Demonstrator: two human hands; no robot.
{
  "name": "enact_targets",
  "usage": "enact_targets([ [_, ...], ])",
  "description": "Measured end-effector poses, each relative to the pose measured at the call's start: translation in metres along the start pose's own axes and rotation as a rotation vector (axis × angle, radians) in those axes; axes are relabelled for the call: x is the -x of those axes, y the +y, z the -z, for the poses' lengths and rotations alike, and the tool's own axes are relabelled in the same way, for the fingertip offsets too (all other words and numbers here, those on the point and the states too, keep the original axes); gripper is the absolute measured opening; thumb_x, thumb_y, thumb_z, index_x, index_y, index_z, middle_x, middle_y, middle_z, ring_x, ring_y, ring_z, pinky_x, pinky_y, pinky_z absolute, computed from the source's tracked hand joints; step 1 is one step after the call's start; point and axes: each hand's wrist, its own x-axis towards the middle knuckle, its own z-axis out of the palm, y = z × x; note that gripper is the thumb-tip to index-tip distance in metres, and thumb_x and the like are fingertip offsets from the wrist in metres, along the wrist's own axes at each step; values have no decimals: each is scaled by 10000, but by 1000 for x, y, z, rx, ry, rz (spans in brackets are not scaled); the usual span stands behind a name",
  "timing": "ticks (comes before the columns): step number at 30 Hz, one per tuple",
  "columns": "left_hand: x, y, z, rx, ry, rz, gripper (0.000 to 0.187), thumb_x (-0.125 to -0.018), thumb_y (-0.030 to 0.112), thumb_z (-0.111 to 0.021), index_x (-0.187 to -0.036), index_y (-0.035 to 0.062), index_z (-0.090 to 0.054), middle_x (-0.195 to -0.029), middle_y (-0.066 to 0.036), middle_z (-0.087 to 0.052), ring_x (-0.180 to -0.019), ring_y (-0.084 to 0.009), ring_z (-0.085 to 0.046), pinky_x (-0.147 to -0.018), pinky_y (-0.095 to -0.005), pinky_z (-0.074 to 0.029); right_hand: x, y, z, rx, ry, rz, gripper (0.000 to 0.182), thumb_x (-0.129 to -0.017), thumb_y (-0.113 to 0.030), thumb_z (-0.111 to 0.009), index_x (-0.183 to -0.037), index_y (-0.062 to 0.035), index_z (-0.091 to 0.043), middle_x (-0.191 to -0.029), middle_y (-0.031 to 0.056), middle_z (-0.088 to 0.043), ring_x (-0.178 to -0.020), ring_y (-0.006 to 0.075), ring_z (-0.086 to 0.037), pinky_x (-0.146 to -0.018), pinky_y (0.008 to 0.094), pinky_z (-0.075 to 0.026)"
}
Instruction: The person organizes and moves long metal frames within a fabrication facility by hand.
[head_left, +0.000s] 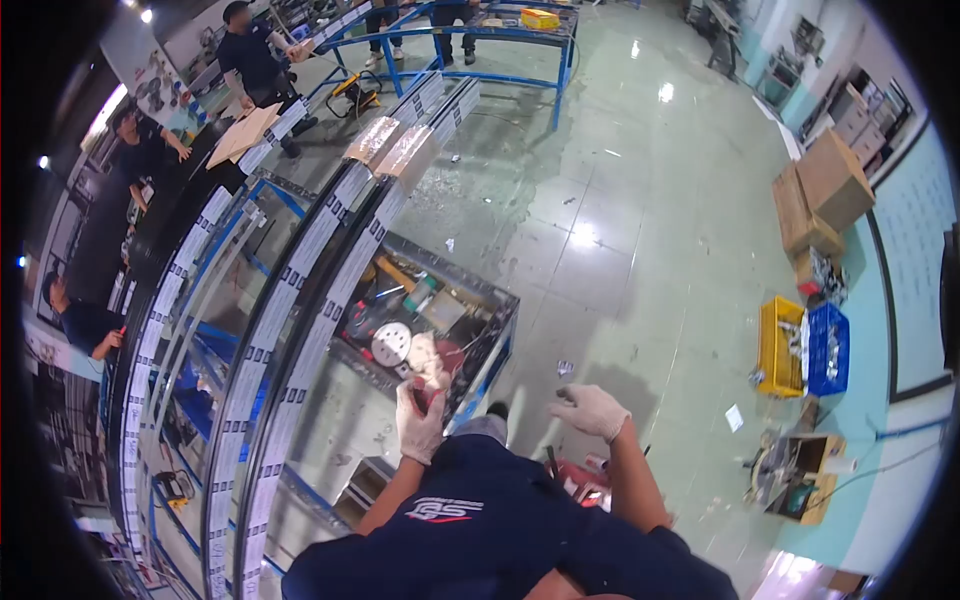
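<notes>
My left hand (420,425), in a pale glove, has its fingers closed around a small dark red object (426,396) at the near edge of a tool tray (512,312). Beside it in the tray are a crumpled whitish cloth (427,355) and a round white disc with holes (391,343). My right hand (592,411), also gloved, is held over the floor to the right, its fingers partly curled; nothing can be made out in them. Long dark profiles with labelled strips (300,330) run along the left of the tray.
Several people (255,60) stand at the left and top around blue-framed benches (480,40). Yellow (780,347) and blue (828,350) crates are at the right, below cardboard boxes (833,180). A machine on a wooden stand (795,478) is at the lower right.
</notes>
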Motion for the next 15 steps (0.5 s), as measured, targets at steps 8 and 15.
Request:
enact_targets([
  [8, -223, 65, -249, 284, -286, -27, 380, -999, 230, -830, -1272, 16, -675, -1012, -57, -705, -912, -125, -658, -834, -310, -561, -163, 120, 144, -89, 121, -188, 689, -1010, -485, -715, -1424, 65, -677, -1363, 288, -741, -1278, 389, -734, -1098, 433, -570],
  [15, -415, 143, -366, 312, -433, 89, 437, -1073, 251, -754, -1409, -15, -670, -1193, -119, -764, -1089, -156, -702, -996, -323, -559, -248, 257, 272, -141, -186, -601, 757, -990, -566, -718, -1488, 3, -671, -1411, 251, -733, -1353, 368, -691, -1158, 452, -524],
])
